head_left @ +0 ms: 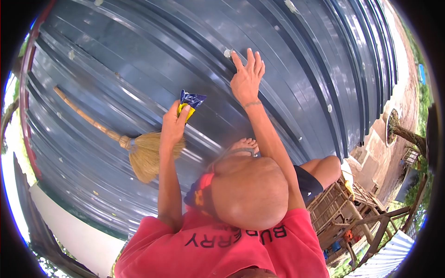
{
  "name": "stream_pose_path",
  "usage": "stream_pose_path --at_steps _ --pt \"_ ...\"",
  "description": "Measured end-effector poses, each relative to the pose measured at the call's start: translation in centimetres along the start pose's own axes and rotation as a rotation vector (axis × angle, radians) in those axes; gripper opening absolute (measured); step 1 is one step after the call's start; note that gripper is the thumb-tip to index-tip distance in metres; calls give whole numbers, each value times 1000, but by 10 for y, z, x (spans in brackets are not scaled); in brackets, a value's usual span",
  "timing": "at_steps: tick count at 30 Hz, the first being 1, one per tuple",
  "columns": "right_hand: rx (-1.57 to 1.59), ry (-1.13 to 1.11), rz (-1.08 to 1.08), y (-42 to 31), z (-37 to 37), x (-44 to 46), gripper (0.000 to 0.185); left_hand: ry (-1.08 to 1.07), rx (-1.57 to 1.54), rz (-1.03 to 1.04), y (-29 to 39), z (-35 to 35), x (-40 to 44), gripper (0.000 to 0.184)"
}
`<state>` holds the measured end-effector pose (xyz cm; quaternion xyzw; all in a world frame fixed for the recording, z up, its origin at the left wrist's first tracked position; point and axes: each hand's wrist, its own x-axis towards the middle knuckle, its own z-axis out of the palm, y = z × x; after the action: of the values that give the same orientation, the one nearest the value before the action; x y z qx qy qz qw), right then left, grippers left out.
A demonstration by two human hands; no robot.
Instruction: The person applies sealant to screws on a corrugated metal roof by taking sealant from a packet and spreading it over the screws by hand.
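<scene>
My left hand [172, 124] is closed round a crumpled blue and yellow packet [193, 100], with the packet's open-looking top end pointing up and right. What the packet contains does not show. My right hand [248, 79] reaches over the dark blue-grey ribbed metal roof [153, 60], its fingers spread. Its index fingertip touches or lies right beside a whitish dab [228, 53] on one of the ribs. A straw broom [148, 155] with a wooden handle lies on the roof to the left, partly behind my left forearm.
My bent knee [250, 192] and sandalled foot [245, 147] are on the roof below my hands. More pale dabs [291, 5] dot the ribs. The roof edge drops off at right, towards bare ground, a tree trunk [410, 136] and a bamboo structure [331, 213].
</scene>
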<state>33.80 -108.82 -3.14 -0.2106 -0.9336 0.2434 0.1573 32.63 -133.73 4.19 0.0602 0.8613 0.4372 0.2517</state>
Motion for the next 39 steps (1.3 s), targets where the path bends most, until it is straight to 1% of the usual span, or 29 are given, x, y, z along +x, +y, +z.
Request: stream_pose_path --at_steps 3,6,9,10,11,13,16,19,25,29,32,35,36,39 --pt "165 -27 110 -4 6 -15 74 5 -15 -3 -3 1 0 34" --pt "120 22 99 -15 17 -28 78 -6 -11 -5 -3 1 0 34" --pt "-9 36 76 -24 30 -30 78 -23 -16 -19 0 1 -1 34" --pt "-110 14 58 -26 33 -30 72 -29 -7 -24 1 0 -1 34" --pt "-151 12 37 -25 34 -29 71 -33 1 -28 2 0 -1 34" --pt "-233 5 -4 -24 29 -28 69 -35 11 -30 -1 -1 -1 34" --pt "-369 -67 -58 -18 17 -29 67 -29 12 -13 4 -1 0 34" --pt "-389 17 -102 -13 6 -22 67 -38 28 -9 2 -2 1 33" --pt "-467 -22 -136 -18 10 -2 70 -27 5 -5 6 0 -3 32" --pt "-508 -51 -192 -4 8 -18 71 -27 -27 -40 3 -1 -2 33" --pt "-586 -61 -189 8 7 -28 72 -8 -39 -14 0 -2 -1 33" --pt "-589 -64 -184 4 7 -23 72 -31 4 -43 -2 -3 -1 33" --pt "-546 -73 -185 1 8 -21 71 -28 12 -37 -2 -3 -1 33" --pt "-547 -32 -195 0 7 -13 67 -20 18 -29 -2 -2 -2 33"
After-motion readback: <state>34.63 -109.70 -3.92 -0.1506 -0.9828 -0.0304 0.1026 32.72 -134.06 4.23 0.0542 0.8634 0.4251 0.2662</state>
